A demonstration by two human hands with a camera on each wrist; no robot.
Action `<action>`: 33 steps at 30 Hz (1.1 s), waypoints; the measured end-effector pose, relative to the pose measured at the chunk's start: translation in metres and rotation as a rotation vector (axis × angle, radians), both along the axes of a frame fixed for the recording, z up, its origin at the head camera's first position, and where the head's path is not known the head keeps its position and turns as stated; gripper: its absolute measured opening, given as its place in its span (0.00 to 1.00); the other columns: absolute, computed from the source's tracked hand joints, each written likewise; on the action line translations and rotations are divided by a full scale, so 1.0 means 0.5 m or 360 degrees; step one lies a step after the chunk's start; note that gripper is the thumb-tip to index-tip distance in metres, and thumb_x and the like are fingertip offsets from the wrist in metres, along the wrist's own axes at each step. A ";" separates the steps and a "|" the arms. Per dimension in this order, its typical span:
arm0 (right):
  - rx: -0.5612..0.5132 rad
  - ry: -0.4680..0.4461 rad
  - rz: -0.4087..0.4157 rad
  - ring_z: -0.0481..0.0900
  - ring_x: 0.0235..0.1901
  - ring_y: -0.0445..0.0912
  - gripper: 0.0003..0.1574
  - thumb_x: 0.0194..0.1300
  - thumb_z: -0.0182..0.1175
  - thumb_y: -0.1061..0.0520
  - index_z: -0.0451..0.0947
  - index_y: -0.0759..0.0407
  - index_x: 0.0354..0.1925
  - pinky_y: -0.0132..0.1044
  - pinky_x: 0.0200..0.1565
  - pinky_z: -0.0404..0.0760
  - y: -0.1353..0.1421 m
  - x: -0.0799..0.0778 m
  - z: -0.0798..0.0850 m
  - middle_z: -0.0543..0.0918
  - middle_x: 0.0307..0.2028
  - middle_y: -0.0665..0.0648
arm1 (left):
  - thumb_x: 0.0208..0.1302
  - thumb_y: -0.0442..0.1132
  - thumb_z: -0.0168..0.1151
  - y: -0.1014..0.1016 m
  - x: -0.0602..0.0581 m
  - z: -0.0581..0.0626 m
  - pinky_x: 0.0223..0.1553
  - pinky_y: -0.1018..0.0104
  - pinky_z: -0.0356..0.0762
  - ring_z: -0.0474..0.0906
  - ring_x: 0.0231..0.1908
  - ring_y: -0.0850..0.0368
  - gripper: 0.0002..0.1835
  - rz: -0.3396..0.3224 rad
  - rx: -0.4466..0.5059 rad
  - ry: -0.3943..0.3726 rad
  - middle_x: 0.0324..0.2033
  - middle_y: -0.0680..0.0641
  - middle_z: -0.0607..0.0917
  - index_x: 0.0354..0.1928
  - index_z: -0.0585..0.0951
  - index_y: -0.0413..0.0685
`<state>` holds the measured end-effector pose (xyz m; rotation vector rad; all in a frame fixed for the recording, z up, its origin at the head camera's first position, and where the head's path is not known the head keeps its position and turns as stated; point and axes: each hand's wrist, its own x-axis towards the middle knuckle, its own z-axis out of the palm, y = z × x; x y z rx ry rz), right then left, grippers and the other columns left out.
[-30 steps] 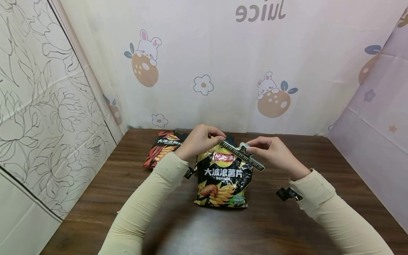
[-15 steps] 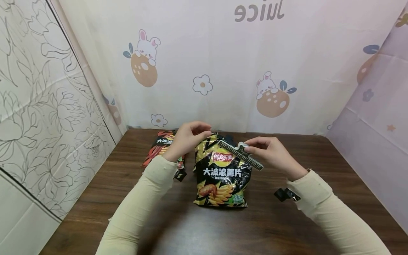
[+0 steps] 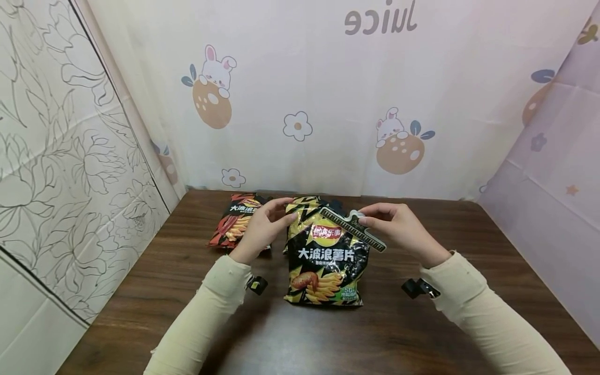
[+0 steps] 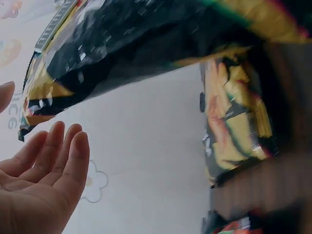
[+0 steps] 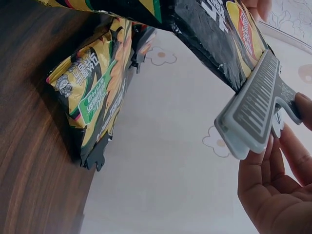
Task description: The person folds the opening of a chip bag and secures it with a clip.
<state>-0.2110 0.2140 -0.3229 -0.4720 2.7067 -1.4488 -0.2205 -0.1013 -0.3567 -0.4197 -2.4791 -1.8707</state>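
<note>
A black and yellow chip bag (image 3: 323,276) stands on the table in the head view. Across its top right corner lies a slanted grey bag clip (image 3: 349,227) with a ruler-like pattern. My right hand (image 3: 403,232) pinches the clip's handles between thumb and fingers. In the right wrist view the clip (image 5: 258,105) is over the bag's top edge at that corner. My left hand (image 3: 262,229) is at the bag's top left corner. The left wrist view shows that hand (image 4: 46,180) with thumb and fingers apart, just beside the bag's corner, pinching nothing.
Behind the front bag stands a second black and yellow chip bag (image 5: 92,87) with a dark clip (image 5: 97,153) at its end. A red and black chip bag (image 3: 234,229) lies to the left on the brown wooden table (image 3: 140,291). A printed curtain (image 3: 300,78) hangs behind.
My left hand has let go at the clip's left end and moved left, then down to the bag's top left corner. My right hand stays on the clip.
</note>
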 end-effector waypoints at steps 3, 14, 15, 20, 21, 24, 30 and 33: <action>-0.0019 -0.0001 -0.0004 0.79 0.37 0.49 0.23 0.65 0.64 0.43 0.83 0.55 0.51 0.35 0.38 0.80 0.000 0.001 -0.002 0.84 0.46 0.56 | 0.65 0.48 0.65 0.001 0.011 -0.017 0.62 0.48 0.72 0.73 0.63 0.45 0.35 0.0016 0.0009 -0.0052 0.65 0.40 0.74 0.70 0.67 0.47; -0.0130 -0.0048 -0.0010 0.81 0.40 0.43 0.25 0.65 0.64 0.43 0.81 0.57 0.53 0.34 0.43 0.83 0.001 0.004 -0.012 0.82 0.48 0.55 | 0.64 0.44 0.66 0.028 0.047 -0.094 0.60 0.51 0.73 0.74 0.61 0.47 0.37 -0.0117 0.0110 -0.0122 0.62 0.40 0.77 0.72 0.63 0.44; -0.0137 -0.0050 -0.0009 0.81 0.40 0.43 0.25 0.65 0.64 0.43 0.81 0.57 0.53 0.34 0.43 0.83 0.001 0.004 -0.012 0.82 0.48 0.55 | 0.64 0.43 0.66 0.031 0.050 -0.100 0.59 0.53 0.75 0.75 0.60 0.47 0.37 -0.0134 0.0123 -0.0128 0.62 0.40 0.77 0.72 0.62 0.44; -0.0153 -0.0058 -0.0012 0.81 0.42 0.49 0.25 0.64 0.65 0.42 0.81 0.56 0.53 0.35 0.43 0.82 -0.002 0.003 -0.012 0.82 0.49 0.56 | 0.64 0.42 0.66 0.037 0.066 -0.127 0.52 0.62 0.78 0.79 0.54 0.51 0.35 -0.0219 0.0189 -0.0206 0.59 0.39 0.79 0.70 0.64 0.46; -0.0153 -0.0055 -0.0012 0.81 0.43 0.50 0.25 0.64 0.65 0.42 0.81 0.56 0.52 0.36 0.44 0.82 -0.002 0.002 -0.013 0.82 0.49 0.56 | 0.64 0.42 0.67 0.038 0.069 -0.131 0.50 0.63 0.78 0.79 0.53 0.52 0.35 -0.0226 0.0189 -0.0211 0.58 0.38 0.79 0.70 0.64 0.45; -0.0149 -0.0050 -0.0011 0.80 0.44 0.53 0.25 0.64 0.65 0.42 0.82 0.55 0.52 0.39 0.45 0.82 -0.003 0.000 -0.014 0.82 0.50 0.56 | 0.63 0.42 0.68 0.037 0.075 -0.141 0.48 0.65 0.77 0.79 0.50 0.54 0.36 -0.0240 0.0184 -0.0225 0.57 0.38 0.79 0.70 0.63 0.44; -0.0166 -0.0057 -0.0012 0.80 0.42 0.48 0.25 0.64 0.65 0.42 0.81 0.56 0.53 0.37 0.44 0.82 -0.003 -0.001 -0.017 0.83 0.49 0.56 | 0.64 0.39 0.67 0.037 0.086 -0.157 0.55 0.60 0.76 0.76 0.57 0.50 0.41 -0.0369 0.0219 -0.0241 0.63 0.40 0.74 0.74 0.56 0.49; -0.0166 -0.0061 -0.0022 0.81 0.44 0.42 0.25 0.65 0.64 0.42 0.81 0.55 0.54 0.38 0.47 0.82 0.000 0.000 -0.019 0.82 0.51 0.55 | 0.65 0.36 0.65 0.043 0.088 -0.160 0.59 0.59 0.74 0.73 0.61 0.48 0.42 -0.0401 0.0260 -0.0232 0.66 0.40 0.72 0.75 0.53 0.50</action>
